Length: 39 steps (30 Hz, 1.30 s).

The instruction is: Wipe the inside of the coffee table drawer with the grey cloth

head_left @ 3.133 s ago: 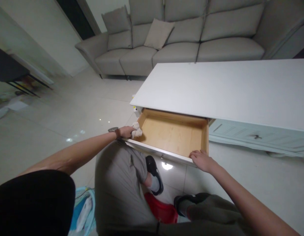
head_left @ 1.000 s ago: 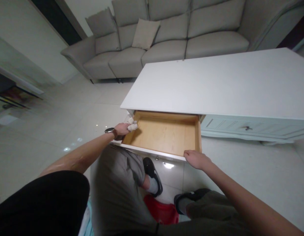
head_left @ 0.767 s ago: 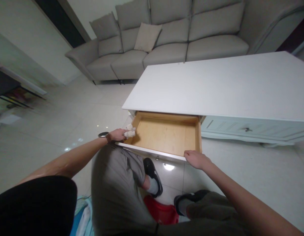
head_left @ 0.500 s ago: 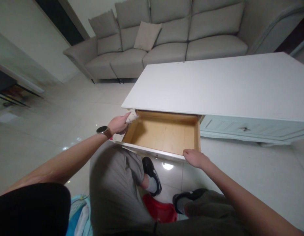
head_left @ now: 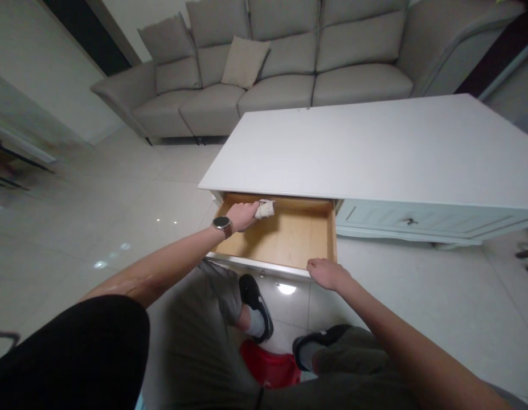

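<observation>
From the head view, I see the left hand (head_left: pixel 243 216) closed round a soft, crumpled off-white cloth (head_left: pixel 265 209) inside the pulled-out drawer (head_left: pixel 295 239), a shallow blond-wood box, though whether the cloth touches the wood I cannot tell. The right hand (head_left: pixel 327 274) curls its fingers over the drawer's white front edge near the right corner, with open room between cloth and right wall. The smooth white table (head_left: pixel 353 148) stands on shiny tiled floor (head_left: pixel 161 196) before a long, padded grey sofa (head_left: pixel 281 97).
</observation>
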Tool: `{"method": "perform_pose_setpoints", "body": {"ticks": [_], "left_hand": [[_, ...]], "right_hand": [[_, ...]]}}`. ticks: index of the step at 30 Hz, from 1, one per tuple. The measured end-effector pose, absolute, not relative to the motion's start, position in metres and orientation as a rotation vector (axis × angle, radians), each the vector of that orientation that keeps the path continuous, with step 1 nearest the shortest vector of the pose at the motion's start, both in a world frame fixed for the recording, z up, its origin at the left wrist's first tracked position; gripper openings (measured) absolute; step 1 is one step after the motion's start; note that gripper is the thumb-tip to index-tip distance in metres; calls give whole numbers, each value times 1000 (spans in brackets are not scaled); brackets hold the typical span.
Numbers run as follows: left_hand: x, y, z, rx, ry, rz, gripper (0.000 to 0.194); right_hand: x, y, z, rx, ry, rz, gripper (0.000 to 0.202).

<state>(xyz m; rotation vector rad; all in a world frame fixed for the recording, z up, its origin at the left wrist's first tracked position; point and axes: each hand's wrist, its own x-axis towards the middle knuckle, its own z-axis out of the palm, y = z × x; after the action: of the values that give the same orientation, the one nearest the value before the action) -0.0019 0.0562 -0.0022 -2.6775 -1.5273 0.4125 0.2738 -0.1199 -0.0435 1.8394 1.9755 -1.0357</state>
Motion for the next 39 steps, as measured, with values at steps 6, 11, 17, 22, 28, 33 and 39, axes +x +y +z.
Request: {"method": "perform_pose_setpoints", "body": {"ticks": [6,11,17,22,28,33,39], "left_hand": [[11,47,-77,-2843,-1529,805,105],[11,59,-122,-2759,-1604,864,123],[12,75,-135,-2745,-1789,735,113],[64,66,-138,-2872,-1778,647,96],[175,33,-144,-3187,-1401,542,90],[195,30,-138,-3183,-1403,486,92],[124,65,-133,-3083,-1503,530,89]], "right_hand": [[272,-121,-37,1852,1957,-1047,48],[271,-121,-31,1859,1948,-1040,49],[269,-122,-30,1896,1932,-1013,48],[267,-123,-32,1914,1924,-988,47],[266,-122,-33,1897,1925,-941,47],[268,-119,-33,1916,1919,-951,48],[269,-120,-34,1917,1944,-962,48]]}}
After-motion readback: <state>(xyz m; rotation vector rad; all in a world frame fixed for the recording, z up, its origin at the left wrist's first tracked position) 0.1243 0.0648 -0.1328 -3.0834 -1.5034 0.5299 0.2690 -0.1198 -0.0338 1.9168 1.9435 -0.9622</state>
